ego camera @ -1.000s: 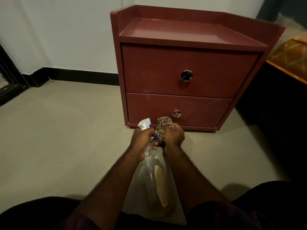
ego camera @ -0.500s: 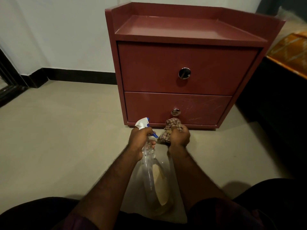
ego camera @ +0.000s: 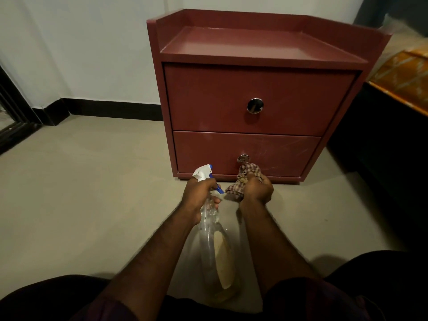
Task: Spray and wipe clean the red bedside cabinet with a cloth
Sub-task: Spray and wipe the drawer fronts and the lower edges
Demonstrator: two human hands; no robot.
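The red bedside cabinet [ego camera: 259, 93] stands on the floor against the wall, with two shut drawers, each with a round metal knob, and a raised rim round its top. My left hand [ego camera: 199, 195] grips the neck of a clear spray bottle [ego camera: 215, 246] with a white and blue trigger head, nozzle up and to the left. My right hand [ego camera: 257, 189] holds a bunched checked cloth [ego camera: 243, 179] low in front of the bottom drawer, just under its knob. Both hands hover above the floor, short of the cabinet.
A beige tiled floor [ego camera: 92, 205] spreads to the left. A white wall with black skirting [ego camera: 111, 110] runs behind. A dark bed frame with an orange patterned cover [ego camera: 403, 75] stands close on the right. A dark door frame [ego camera: 11, 112] is at the far left.
My two hands have drawn apart: the right hand with the cloth has shifted right and slightly toward the cabinet. The view has moved a little closer to the cabinet.
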